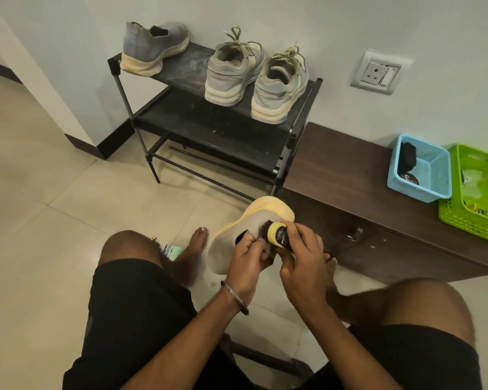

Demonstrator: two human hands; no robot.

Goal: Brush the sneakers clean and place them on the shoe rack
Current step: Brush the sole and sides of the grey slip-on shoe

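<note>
Head view, single entry.

Item: grey slip-on sneaker point(237, 235) with a yellowed sole, held over the floor between the person's knees, just in front of the shoe rack point(209, 128). Left hand point(248, 261) grips it at the collar, fingers curled round the heel opening. Right hand point(302, 249) pinches a small brush point(278, 235) (yellow-capped, dark bristles) against the upper near the opening.

Handling, as judged: light, with a soft knit upper that will give under pressure and a stiffer foam sole. Best taken at the heel collar or along the sole edge, so the fabric stays taut for the bristles.

On the rack's top shelf: its grey mate point(155, 47) at the left end, a laced pair point(257, 77) toward the right end.

On the dark wooden surface point(350, 178), far right end: blue basket point(419, 170) touching green basket point(476, 192).
</note>
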